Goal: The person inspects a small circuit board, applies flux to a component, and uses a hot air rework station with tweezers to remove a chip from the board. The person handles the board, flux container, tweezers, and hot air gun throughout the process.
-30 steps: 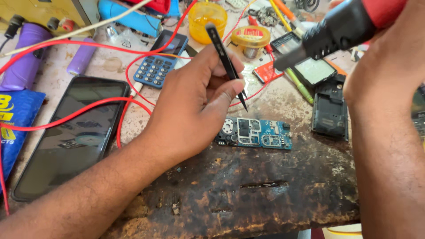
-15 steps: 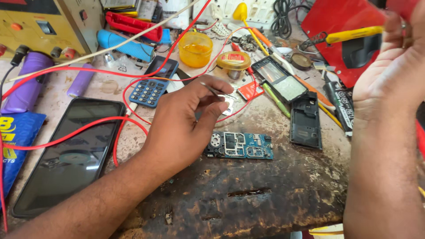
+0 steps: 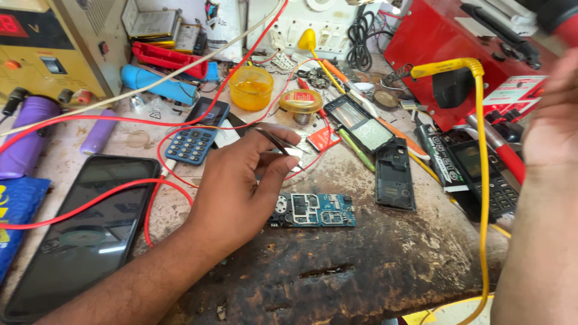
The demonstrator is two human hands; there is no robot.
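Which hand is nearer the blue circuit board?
Left. The left hand hovers just beside the blue circuit board, at its left end, pinching tweezers above it. The right hand is raised far off to the right, near the red station.

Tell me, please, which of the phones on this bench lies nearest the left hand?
The blue keypad phone, just beyond the left hand. The big black smartphone lies farther left; the black keypad phone is across the bench.
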